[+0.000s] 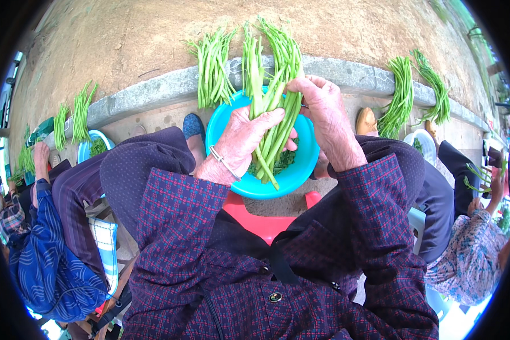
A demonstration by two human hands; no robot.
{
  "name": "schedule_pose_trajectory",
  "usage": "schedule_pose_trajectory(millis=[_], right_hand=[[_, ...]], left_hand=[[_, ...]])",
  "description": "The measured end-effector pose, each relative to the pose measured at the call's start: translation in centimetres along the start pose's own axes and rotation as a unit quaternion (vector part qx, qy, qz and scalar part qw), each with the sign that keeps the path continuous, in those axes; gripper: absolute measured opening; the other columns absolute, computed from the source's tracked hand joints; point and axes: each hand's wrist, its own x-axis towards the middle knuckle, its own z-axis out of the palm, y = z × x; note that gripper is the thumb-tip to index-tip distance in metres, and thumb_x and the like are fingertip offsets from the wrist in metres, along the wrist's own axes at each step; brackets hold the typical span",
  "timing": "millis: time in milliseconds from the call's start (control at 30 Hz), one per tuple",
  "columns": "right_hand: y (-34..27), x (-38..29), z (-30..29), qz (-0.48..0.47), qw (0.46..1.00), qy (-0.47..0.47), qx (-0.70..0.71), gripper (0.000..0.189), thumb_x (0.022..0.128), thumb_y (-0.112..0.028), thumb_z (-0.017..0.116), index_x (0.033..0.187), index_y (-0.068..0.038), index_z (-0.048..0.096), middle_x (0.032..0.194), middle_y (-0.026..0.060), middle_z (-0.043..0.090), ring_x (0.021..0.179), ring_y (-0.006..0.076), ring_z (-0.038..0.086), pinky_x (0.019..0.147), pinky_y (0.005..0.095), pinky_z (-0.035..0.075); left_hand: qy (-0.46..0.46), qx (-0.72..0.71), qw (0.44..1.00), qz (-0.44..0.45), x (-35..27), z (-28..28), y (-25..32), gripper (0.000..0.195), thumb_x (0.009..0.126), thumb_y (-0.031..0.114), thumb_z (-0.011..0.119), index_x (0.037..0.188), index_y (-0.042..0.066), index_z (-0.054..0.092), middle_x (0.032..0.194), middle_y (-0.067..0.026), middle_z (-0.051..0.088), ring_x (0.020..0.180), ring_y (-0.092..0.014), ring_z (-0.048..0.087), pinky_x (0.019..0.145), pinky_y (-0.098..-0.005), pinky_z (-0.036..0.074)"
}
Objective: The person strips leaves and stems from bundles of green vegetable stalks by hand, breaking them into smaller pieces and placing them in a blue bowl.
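Note:
My left hand (240, 142), with a metal bangle at the wrist, is closed around a bunch of long green leafless stalks (270, 104). The stalks slant over a turquoise plastic basin (261, 193), their lower ends pointing down towards me. At the bunch's right side my right hand (329, 112) pinches a stalk between thumb and forefinger. A small dark thin thing shows under its fingers, too little seen to name. Inside the basin, below the stalks, lie loose green leaves (287, 163), partly hidden by my left hand and the bunch.
A stone kerb (348, 76) crosses ahead, with a stalk pile (214, 70) on it and more piles (397, 95) to the right. A red plastic stool (259, 223) is below me. Seated people flank me, a blue sleeve (46, 255) left and a floral sleeve (463, 255) right.

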Motion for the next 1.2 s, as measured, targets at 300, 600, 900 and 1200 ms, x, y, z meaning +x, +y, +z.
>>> schedule_pose_trajectory(millis=[300,600,900,1200], right_hand=[[0.7,0.1,-0.3,0.035,0.999,-0.003,0.026,0.024,0.073,-0.015,0.059,0.083,0.007,0.059,0.073,0.0082,0.061,0.063,0.0122,0.055,0.058,0.0253,0.045],[-0.2,-0.2,0.1,0.001,1.000,-0.030,0.003,0.022,0.072,-0.010,0.060,0.088,0.006,0.060,0.077,0.0100,0.062,0.068,0.0133,0.058,0.063,0.0264,0.046],[0.1,0.1,0.5,-0.040,0.994,-0.103,-0.023,0.022,0.077,-0.006,0.057,0.094,0.008,0.055,0.076,0.0111,0.062,0.047,0.0102,0.054,0.038,0.0237,0.042],[0.7,0.6,-0.2,-0.163,0.972,-0.043,-0.164,0.026,0.078,-0.009,0.059,0.096,0.010,0.058,0.074,0.0122,0.064,0.056,0.0104,0.058,0.051,0.0242,0.047]], left_hand=[[0.008,0.028,0.999,0.013,0.3,0.2,-0.2,0.029,0.088,0.011,0.050,0.115,0.001,0.051,0.089,-0.0164,0.064,0.065,-0.020,0.063,0.059,-0.0279,0.052],[-0.012,-0.040,0.999,-0.017,0.3,0.2,-0.2,0.027,0.089,0.016,0.051,0.114,0.003,0.050,0.089,-0.0169,0.063,0.068,-0.022,0.064,0.059,-0.0311,0.054],[-0.037,-0.068,0.997,-0.026,0.7,-0.4,-0.6,0.017,0.088,0.015,0.053,0.101,0.004,0.053,0.077,-0.0097,0.060,0.067,-0.022,0.062,0.060,-0.0334,0.053],[0.073,-0.125,0.989,0.003,1.3,-2.1,0.6,0.024,0.086,0.013,0.056,0.105,0.000,0.052,0.088,-0.0115,0.060,0.080,-0.024,0.062,0.072,-0.0377,0.053]])
